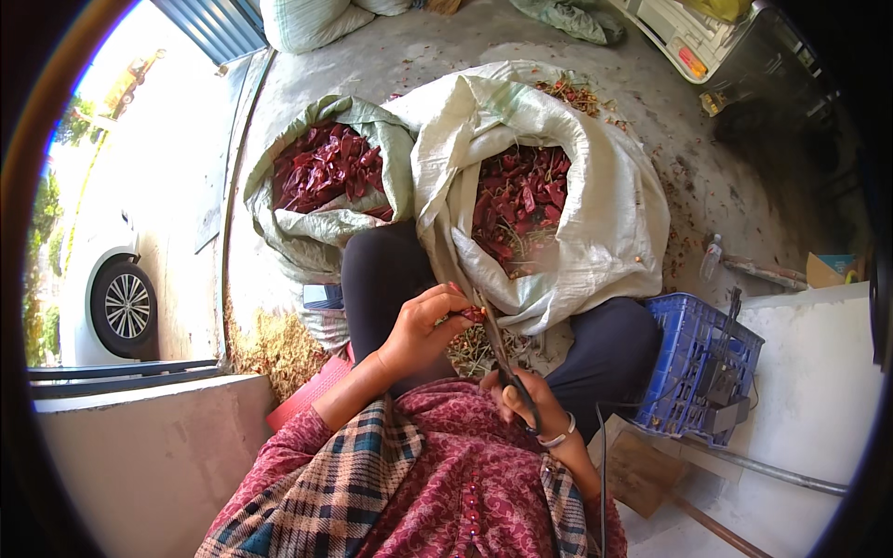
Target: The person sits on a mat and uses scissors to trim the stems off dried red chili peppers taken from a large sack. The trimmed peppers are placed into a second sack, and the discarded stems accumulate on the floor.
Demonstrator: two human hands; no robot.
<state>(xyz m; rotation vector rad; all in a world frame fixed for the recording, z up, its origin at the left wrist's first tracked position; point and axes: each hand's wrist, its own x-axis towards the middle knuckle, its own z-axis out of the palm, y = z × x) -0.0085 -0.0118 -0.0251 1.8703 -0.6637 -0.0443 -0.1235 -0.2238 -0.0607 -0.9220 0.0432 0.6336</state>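
Between its thumb and fingers my left hand (pixel 425 324) pinches a dried red chili pepper (pixel 474 314). Scissors (pixel 504 352) with dark handles are gripped in my right hand (pixel 534 404), their blades pointing up beside the chili's end. Whether the blades touch it I cannot tell. In front of my knees stands a white woven sack (pixel 614 188) with a rolled-down mouth, holding dried red chilies (pixel 520 195) with stems among them. Left of it a smaller greenish woven sack (pixel 268 230) holds dark red chilies (pixel 328 167). Cut stems (pixel 481 352) lie on the floor between my legs.
A blue plastic crate (pixel 687 363) with dark devices and a cable stands by my right knee. A plastic bottle (pixel 711 258) lies beyond it. Yellowish debris (pixel 275 356) is heaped at left beside a low wall (pixel 160 446). A parked car's wheel (pixel 121 308) shows outside.
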